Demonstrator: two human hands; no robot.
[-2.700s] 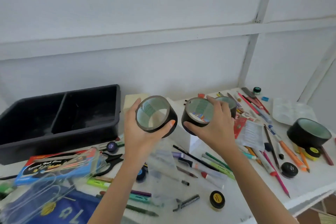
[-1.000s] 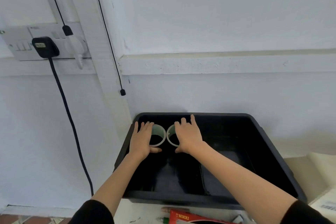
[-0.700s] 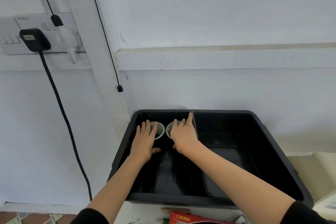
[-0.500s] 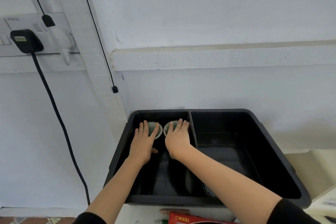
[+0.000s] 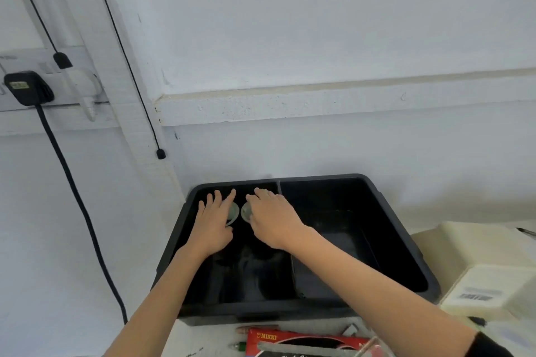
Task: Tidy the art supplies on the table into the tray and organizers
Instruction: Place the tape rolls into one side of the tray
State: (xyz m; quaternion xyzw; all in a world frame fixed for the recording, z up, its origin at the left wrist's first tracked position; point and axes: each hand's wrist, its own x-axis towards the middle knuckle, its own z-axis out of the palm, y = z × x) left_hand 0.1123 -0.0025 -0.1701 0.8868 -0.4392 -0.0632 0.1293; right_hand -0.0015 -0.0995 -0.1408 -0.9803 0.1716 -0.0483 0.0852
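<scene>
- Black plastic tray (image 5: 290,314) stands on the table against the pale wall, split by a divider (image 5: 292,269) into two compartments; both hands reach into the far end of the left compartment (image 5: 246,275).
- The left hand (image 5: 214,223) lies palm down over the left tape roll (image 5: 233,211), its fingers straight and spread, the index finger pointing toward the far wall; nothing is clasped.
- The right hand (image 5: 271,217) covers the right tape roll (image 5: 246,211), knuckles up and fingers bent down over the far side; whether they clasp the roll cannot be told.
- The two rolls lie side by side, just apart, only a pale sliver of each showing between the hands.
- Both forearms stretch forward from the lower edge, the right one crossing above the divider, with a black sleeve (image 5: 490,345) at its elbow end.
- A red box (image 5: 304,340) lies in front of the tray, a cream box (image 5: 478,264) stands on its right, and a black plug (image 5: 27,87) sits in the wall socket at the left.
</scene>
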